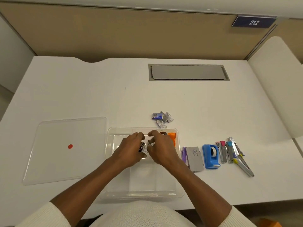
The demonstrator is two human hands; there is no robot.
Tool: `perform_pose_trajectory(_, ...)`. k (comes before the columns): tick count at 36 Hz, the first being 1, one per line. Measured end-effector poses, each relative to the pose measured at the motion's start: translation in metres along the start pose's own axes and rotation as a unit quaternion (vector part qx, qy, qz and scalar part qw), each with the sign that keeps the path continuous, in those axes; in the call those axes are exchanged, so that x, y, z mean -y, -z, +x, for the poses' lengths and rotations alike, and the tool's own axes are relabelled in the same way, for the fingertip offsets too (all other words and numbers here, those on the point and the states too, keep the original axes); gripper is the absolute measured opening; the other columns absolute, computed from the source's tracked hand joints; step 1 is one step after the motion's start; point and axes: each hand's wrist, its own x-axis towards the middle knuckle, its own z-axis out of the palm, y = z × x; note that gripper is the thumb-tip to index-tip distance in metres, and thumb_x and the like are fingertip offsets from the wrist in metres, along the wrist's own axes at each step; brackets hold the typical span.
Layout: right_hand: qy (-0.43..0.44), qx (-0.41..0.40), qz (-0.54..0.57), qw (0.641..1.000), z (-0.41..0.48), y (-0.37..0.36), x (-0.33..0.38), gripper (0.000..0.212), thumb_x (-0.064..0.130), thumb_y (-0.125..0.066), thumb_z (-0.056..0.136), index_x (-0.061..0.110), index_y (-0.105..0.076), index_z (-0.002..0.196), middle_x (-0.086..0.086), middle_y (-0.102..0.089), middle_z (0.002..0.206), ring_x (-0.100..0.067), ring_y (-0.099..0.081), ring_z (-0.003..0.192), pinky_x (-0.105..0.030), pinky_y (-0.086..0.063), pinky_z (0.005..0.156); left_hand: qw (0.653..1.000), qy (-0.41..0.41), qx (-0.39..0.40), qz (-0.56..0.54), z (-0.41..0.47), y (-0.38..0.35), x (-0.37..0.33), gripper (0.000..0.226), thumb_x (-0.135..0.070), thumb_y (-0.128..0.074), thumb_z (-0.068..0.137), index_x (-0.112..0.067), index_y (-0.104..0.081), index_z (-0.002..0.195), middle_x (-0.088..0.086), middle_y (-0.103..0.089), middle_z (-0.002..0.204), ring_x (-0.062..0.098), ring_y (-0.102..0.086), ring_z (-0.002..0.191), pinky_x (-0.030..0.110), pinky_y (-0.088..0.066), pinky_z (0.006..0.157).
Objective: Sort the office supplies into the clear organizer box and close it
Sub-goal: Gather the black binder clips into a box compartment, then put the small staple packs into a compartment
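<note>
A: What's closest?

B: Two cream sleeves (49, 215) at the bottom edge, bare forearms reaching forward over the clear organizer box (142, 192), which sits open on the white desk (98, 95) right in front of the person

A: And the hands?

B: Both are above the box's far half. The left hand (129, 151) and right hand (161, 149) are curled in close together, fingertips pinching a small cluster of shiny metal clips (145, 147) between them. Both are closed on that cluster; how many clips there are is too small to tell

A: Anything in the box already?

B: Something orange (173, 136) lies in the far right corner, partly behind the right hand

A: Where's the lid?

B: The clear lid (65, 149) lies flat on the desk just left of the box, with a red dot (70, 146) on it

A: To the right?

B: A purple item (185, 154), a grey case (195, 158), a blue tape dispenser (210, 156), then a row of staplers (232, 153) with coloured ends

A: Further back?

B: A few small staple boxes (162, 118) just beyond the box's far rim, then a grey cable hatch (188, 72) set into the desk, a tan partition, and a blue sign (254, 22) reading 212
</note>
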Motion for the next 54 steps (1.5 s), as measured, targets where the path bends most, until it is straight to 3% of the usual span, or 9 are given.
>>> perform_pose_trajectory(10, 0.014, -0.095, 0.049, 0.994, 0.013, 0.025, -0.015, 0.021, 0.010, -0.063, 0.089, 0.021, -0.075, 0.102, 0.006, -0.079, 0.096, -0.013, -0.072, 0.086, -0.029, -0.056, 0.082, 0.995, -0.014, -0.061, 0.079, 0.007, 0.014, -0.010, 0.029, -0.043, -0.071, 0.094, -0.026, -0.064, 0.116, -0.007, -0.073, 0.117, 0.026, -0.068, 0.105, 0.036, -0.052, 0.077)
perform_pose_trajectory(13, 0.026, -0.141, 0.064, 0.988, 0.028, 0.042, -0.029, 0.016, 0.015, -0.068, 0.090, 0.022, -0.074, 0.103, 0.008, -0.077, 0.097, -0.009, -0.070, 0.080, -0.034, -0.060, 0.080, 0.994, -0.021, -0.082, 0.069, 0.017, 0.022, -0.018, 0.027, -0.048, -0.070, 0.095, -0.026, -0.067, 0.111, -0.007, -0.075, 0.112, 0.023, -0.070, 0.101, 0.033, -0.044, 0.071)
perform_pose_trajectory(15, 0.040, -0.163, 0.055, 0.984, 0.042, 0.054, -0.040, 0.017, 0.016, -0.071, 0.091, 0.020, -0.073, 0.107, 0.005, -0.075, 0.100, -0.010, -0.069, 0.082, -0.035, -0.061, 0.078, 0.993, -0.027, -0.090, 0.064, 0.028, 0.028, -0.022, 0.029, -0.048, -0.069, 0.096, -0.024, -0.068, 0.112, -0.006, -0.076, 0.111, 0.023, -0.070, 0.100, 0.034, -0.049, 0.074)
perform_pose_trajectory(19, 0.040, -0.137, -0.022, 0.990, 0.075, 0.074, -0.062, 0.038, 0.021, -0.080, 0.086, 0.024, -0.066, 0.121, 0.000, -0.070, 0.113, -0.012, -0.067, 0.087, -0.025, -0.053, 0.070, 0.992, -0.037, -0.112, 0.049, 0.057, 0.035, -0.031, 0.031, -0.046, -0.071, 0.096, -0.021, -0.068, 0.114, -0.002, -0.073, 0.116, 0.022, -0.067, 0.105, 0.039, -0.053, 0.081)
perform_pose_trajectory(24, 0.018, -0.075, -0.068, 0.995, 0.108, 0.081, -0.074, 0.057, 0.032, -0.083, 0.083, 0.026, -0.057, 0.134, -0.006, -0.066, 0.127, -0.021, -0.068, 0.102, -0.039, -0.060, 0.082, 0.992, -0.034, -0.084, 0.084, 0.105, 0.030, -0.037, 0.046, -0.048, -0.072, 0.095, -0.013, -0.060, 0.122, 0.008, -0.062, 0.125, 0.028, -0.057, 0.117, 0.044, -0.055, 0.081)
perform_pose_trajectory(32, -0.027, 0.008, -0.058, 0.998, 0.143, 0.066, -0.081, 0.066, 0.038, -0.087, 0.077, 0.020, -0.058, 0.134, -0.008, -0.068, 0.129, -0.028, -0.066, 0.111, -0.035, -0.052, 0.080, 0.993, 0.001, -0.002, 0.121, 0.152, 0.006, -0.037, 0.085, -0.060, -0.083, 0.080, -0.008, -0.048, 0.138, 0.016, -0.052, 0.139, 0.033, -0.050, 0.130, 0.045, -0.055, 0.088)
perform_pose_trajectory(43, -0.069, -0.007, -0.029, 0.997, 0.160, 0.050, -0.084, 0.048, 0.038, -0.089, 0.070, 0.025, -0.067, 0.111, -0.005, -0.071, 0.116, -0.023, -0.067, 0.099, -0.037, -0.058, 0.077, 0.995, 0.033, -0.009, 0.099, 0.167, -0.005, -0.052, 0.109, -0.057, -0.093, 0.068, -0.004, -0.040, 0.146, 0.020, -0.043, 0.144, 0.036, -0.049, 0.132, 0.043, -0.055, 0.094)
perform_pose_trajectory(48, -0.126, -0.033, 0.018, 0.991, 0.163, 0.057, -0.090, 0.031, 0.031, -0.085, 0.072, 0.029, -0.064, 0.095, -0.004, -0.072, 0.113, -0.021, -0.064, 0.093, -0.031, -0.052, 0.067, 0.996, 0.030, 0.000, 0.081, 0.169, -0.005, -0.056, 0.078, -0.038, -0.090, 0.078, -0.003, -0.050, 0.136, 0.020, -0.043, 0.144, 0.037, -0.050, 0.129, 0.041, -0.052, 0.093)
perform_pose_trajectory(54, -0.148, -0.055, 0.058, 0.986, 0.156, 0.064, -0.101, 0.029, 0.023, -0.082, 0.074, 0.031, -0.064, 0.096, -0.006, -0.072, 0.115, -0.020, -0.061, 0.090, -0.030, -0.048, 0.065, 0.995, -0.005, 0.011, 0.097, 0.168, -0.003, -0.057, 0.035, -0.013, -0.073, 0.088, -0.004, -0.060, 0.120, 0.018, -0.047, 0.136, 0.036, -0.046, 0.127, 0.041, -0.050, 0.087)
